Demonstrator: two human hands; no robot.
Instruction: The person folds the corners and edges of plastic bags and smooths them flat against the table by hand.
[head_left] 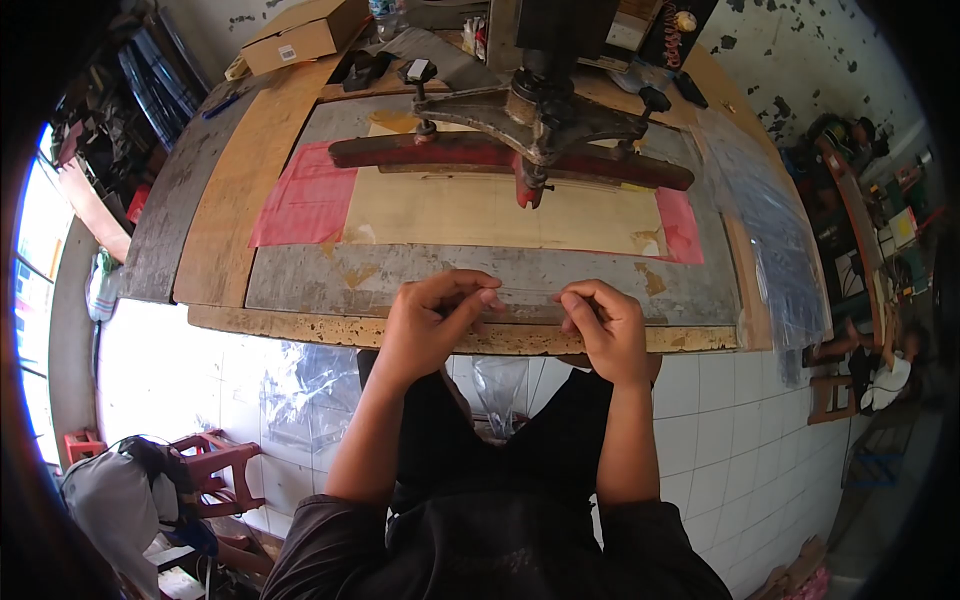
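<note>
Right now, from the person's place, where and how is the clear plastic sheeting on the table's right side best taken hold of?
Probably by its near end: the clear plastic sheeting dangles there past the edge of the table. The right hand could come from the near side, pinching with thumb and fingers, since the sheeting looks thin and limp and lies flatter farther back.

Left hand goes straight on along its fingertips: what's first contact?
Most likely the bare right hand, half-curled and facing the left hand across a gap. Depth is unclear; anything transparent between them is too faint to confirm.
</note>
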